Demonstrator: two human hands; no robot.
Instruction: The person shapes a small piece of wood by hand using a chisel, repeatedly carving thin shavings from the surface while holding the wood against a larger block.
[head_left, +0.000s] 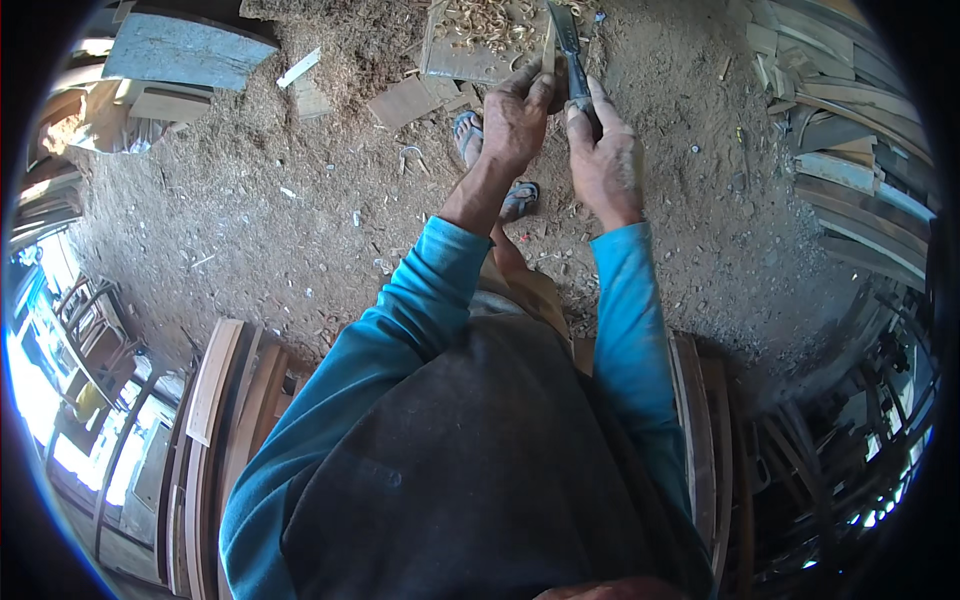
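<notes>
My left hand (517,120) is closed around a thin, pale strip of wood (549,48) that points away from me. Beside it, my right hand (606,158) grips a chisel (570,48) with a dark metal blade that widens toward its far end. Blade and strip run close together; whether they touch I cannot tell. My right fingers wrap the handle, which is mostly hidden. Past my hands, a flat wooden board (468,66) lies on the ground with curled wood shavings (490,25) on it.
Sandalled feet (518,200) stand on the dirt floor (300,210), which is strewn with chips. Boards and offcuts pile at the far left (185,50) and along the right (865,185). Long planks (215,385) lie near me on both sides. A small curved scrap (412,158) lies left of the feet.
</notes>
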